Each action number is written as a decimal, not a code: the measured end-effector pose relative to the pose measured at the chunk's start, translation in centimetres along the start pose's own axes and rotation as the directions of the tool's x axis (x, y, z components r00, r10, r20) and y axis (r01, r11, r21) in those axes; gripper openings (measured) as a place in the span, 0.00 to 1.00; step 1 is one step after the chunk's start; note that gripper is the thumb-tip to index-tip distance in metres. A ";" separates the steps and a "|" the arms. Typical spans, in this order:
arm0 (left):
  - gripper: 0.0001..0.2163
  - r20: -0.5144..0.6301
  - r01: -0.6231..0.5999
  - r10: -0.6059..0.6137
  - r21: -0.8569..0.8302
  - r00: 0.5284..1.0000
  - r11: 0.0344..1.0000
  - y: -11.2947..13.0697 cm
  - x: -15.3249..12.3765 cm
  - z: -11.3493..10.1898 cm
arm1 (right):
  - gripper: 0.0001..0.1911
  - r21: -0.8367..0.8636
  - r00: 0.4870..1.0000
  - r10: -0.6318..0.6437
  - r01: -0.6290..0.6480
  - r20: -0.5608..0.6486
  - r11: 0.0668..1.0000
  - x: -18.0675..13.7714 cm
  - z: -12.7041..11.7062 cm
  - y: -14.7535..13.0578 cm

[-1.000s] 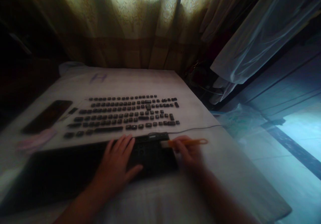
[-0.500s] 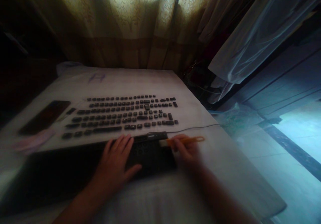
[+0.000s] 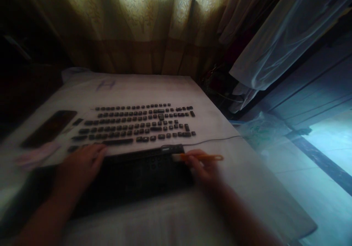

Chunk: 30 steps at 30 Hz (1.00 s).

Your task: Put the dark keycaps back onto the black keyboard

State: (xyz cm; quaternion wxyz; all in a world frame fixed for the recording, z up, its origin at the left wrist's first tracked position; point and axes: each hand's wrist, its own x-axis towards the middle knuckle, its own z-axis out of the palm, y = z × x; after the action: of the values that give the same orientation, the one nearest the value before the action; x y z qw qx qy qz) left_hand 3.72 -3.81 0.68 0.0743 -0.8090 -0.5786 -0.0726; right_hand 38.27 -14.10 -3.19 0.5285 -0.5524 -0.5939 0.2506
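Observation:
A black keyboard base [image 3: 132, 187] with its keycaps off lies across the near part of the table. My right hand [image 3: 203, 169] is closed on the orange handle of a small flat brush [image 3: 214, 157]. The brush's pale bristles meet the base near its back right corner. Over the left part of the base, at its back edge, is my left hand [image 3: 78, 167]; it is blurred and its finger pose is unclear. Behind the base, loose black keycaps [image 3: 123, 120] are laid out in rows, with the long space bar [image 3: 118, 142] nearest the base.
A dark phone [image 3: 49, 128] and a crumpled pink cloth [image 3: 38, 155] lie on the left of the white-covered table [image 3: 154, 88]. A thin cable [image 3: 214, 140] runs off the right edge. Beyond are a curtain [image 3: 137, 25], hanging white cloth [image 3: 269, 55] and a plastic bag [image 3: 258, 130].
My left hand has moved left along the keyboard base from its middle, where it lay with fingers spread. The brush in my right hand has shifted slightly left.

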 end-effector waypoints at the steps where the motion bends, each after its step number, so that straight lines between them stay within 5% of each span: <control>1: 0.23 0.047 0.068 -0.067 -0.005 0.997 0.998 -0.3 0.1 0.2 | 0.07 0.030 0.999 0.014 -0.013 -0.042 0.999 0.0 0.0 0.0; 7: 0.21 0.252 0.287 -0.269 -0.037 0.930 0.957 -0.8 0.7 1.0 | 0.07 -0.040 0.999 0.002 -0.003 -0.037 0.999 0.2 -0.7 0.6; 12: 0.20 0.263 0.286 -0.263 -0.051 0.928 0.957 -0.9 0.8 1.0 | 0.07 -0.102 0.996 -0.021 0.030 0.081 0.994 0.1 -0.3 0.4; 21: 0.18 0.304 0.318 -0.298 -0.018 0.905 0.948 -0.2 1.1 0.3 | 0.07 0.028 0.999 0.005 -0.003 -0.052 1.000 0.3 -0.8 0.8; 30: 0.19 0.320 0.315 -0.291 -0.024 0.902 0.949 -0.6 1.2 0.7 | 0.06 -0.015 0.997 -0.022 0.024 0.074 1.000 0.2 -0.3 0.5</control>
State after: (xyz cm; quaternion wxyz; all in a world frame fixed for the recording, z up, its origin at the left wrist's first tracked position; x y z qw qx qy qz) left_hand 3.59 -2.40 0.25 -0.0605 -0.7126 -0.6985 0.0239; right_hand 38.77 -13.84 -3.49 0.5044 -0.5402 -0.6214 0.2600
